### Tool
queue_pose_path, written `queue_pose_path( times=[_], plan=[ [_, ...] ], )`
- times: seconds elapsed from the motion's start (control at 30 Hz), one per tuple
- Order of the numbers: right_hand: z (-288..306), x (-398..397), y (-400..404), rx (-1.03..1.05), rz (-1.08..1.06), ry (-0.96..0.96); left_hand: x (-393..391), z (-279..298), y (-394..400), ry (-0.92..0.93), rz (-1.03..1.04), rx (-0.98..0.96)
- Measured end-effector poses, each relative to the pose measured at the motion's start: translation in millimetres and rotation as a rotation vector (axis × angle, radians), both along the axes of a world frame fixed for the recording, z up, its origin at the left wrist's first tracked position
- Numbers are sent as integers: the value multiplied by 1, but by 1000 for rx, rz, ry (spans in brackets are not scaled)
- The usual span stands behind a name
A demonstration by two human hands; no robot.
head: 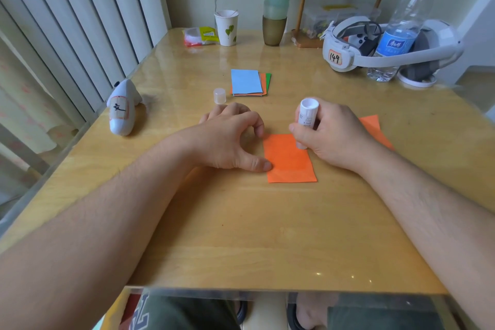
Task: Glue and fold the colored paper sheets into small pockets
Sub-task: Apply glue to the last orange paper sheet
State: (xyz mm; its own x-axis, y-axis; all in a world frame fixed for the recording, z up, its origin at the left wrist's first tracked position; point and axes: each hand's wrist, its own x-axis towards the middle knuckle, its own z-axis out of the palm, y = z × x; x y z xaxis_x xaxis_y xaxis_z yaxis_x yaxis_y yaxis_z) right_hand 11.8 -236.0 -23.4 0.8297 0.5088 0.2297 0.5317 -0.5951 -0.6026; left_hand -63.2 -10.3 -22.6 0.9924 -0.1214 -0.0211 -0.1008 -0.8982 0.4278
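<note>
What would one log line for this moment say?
left hand: presses orange sheet | right hand: holds glue stick on sheet | cap: off

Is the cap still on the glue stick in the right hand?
No. The cap stands apart on the table, while the right hand grips the uncapped glue stick.

Matt orange paper point(290, 159) lies on a glossy wooden table point(241, 222); the cap point(219, 95) is translucent plastic.
</note>
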Motion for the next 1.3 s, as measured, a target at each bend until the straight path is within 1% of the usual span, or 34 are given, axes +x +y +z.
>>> queue_pose_path(
  times=[0.13, 0.2, 0.27, 0.33, 0.4, 0.5, 0.57, 0.77, 0.97, 1.17, 1.23, 1.3],
  plan=[
    [0, 7, 0, -3, -49, -45, 0, 1, 0, -7, 1, 3],
    [0, 8, -1, 13, -87, -117, 0, 2, 0, -7, -1, 9],
    [3, 6, -3, 102, -144, -169, 0, 2, 0, -6, -3, 9],
    [7, 1, -3, 182, -187, -167, 0, 1, 0, -4, -2, 9],
    [8, -3, -2, 188, -146, -122, 0, 1, 0, -3, -1, 9],
    [4, -7, -1, 98, -5, -18, 0, 1, 0, -7, -2, 11],
    [2, -10, -3, 68, 50, 27, 0, 0, 0, -6, -4, 7],
    [5, -21, -19, 57, 122, 100, 0, 0, 0, -3, 0, 4],
    [11, -23, -27, 77, 228, 249, -1, 0, -1, -14, 3, 6],
    [11, -23, -28, 79, 328, 310, -1, 1, 0, -2, 7, -1],
    [12, -22, -27, 171, 287, 274, -1, 1, 1, -3, 0, 0],
    [13, -18, -26, 376, 214, 235, -1, 2, 1, 2, -10, -2]
  ],
)
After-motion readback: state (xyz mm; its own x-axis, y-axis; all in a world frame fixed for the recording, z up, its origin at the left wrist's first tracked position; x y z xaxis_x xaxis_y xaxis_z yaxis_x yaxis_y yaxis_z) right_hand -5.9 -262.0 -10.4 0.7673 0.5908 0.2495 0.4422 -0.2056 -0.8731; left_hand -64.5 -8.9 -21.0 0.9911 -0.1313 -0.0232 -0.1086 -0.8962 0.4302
